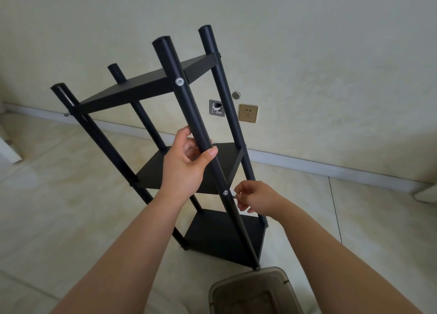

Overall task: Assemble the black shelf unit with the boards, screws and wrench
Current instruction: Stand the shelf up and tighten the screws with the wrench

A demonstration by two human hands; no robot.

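- A brown bin [254, 292] sits nearest, at the bottom edge; its contents are too dim to tell.
- The black shelf unit [189, 153] stands tilted on the floor [59, 195].
- The left hand [186, 162] grips the front post [189, 115].
- The right hand [256, 199] pinches a small silvery tool [234, 194] just beside a screw [226, 192].

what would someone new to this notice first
A tall black shelf unit with three boards fills the middle of the view, tilted over a pale tiled floor. The left hand grips its nearest post, while the right hand pinches a small silvery tool beside a screw lower on that post. A gold wall socket sits behind.
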